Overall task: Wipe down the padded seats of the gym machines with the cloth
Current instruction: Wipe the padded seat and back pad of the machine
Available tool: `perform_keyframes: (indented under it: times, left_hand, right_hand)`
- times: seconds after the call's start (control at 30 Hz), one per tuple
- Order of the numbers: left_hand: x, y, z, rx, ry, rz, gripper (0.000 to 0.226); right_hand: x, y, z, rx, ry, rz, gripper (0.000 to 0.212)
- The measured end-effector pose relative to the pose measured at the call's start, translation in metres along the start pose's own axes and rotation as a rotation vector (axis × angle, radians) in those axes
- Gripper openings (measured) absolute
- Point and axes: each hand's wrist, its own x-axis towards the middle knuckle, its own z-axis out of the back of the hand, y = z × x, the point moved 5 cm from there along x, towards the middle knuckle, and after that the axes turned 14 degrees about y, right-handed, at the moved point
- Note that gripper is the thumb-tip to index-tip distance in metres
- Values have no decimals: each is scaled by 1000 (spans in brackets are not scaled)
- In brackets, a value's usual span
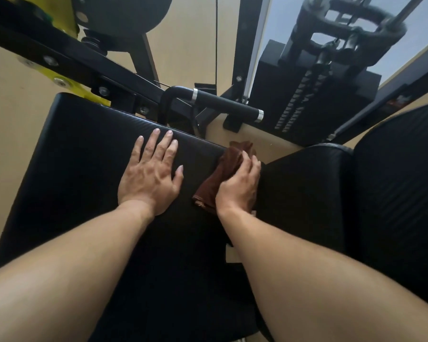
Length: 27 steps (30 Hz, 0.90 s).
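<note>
Arms: I see two forearms coming up from the bottom edge, both bare up to the frame's edge, no sleeve showing.
Left hand (150,178): I find no glove, ring or band; tendons and veins stand out across its back, nails short and plain.
Right hand (237,186): I find it ungloved too, with knuckles and short nails showing.
Wrists: I see no watch or strap on either.

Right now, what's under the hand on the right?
A brown cloth lies under the right hand, on the edge of the black padded seat. The seat beneath the cloth is covered.
</note>
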Motion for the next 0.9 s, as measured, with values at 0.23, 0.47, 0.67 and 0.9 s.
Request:
perform_keyframes:
  times: [0.23, 0.47, 0.67, 0.9]
  left_hand:
    - [-46, -20, -17, -85, 46, 78, 63]
    - [-187, -46, -55, -115, 183, -23, 63]
    - [-245, -62, -59, -165, 349, 25, 65]
    - [-319, -100, -27, -778, 789, 274, 34]
  right_hand:
    - [-39, -16, 0, -124, 122, 2, 65]
    - [-123, -34, -10, -257, 390, 166, 71]
    - [-175, -59, -12, -366, 551, 212, 72]
    - [-260, -97, 14, -254, 854, 16, 67]
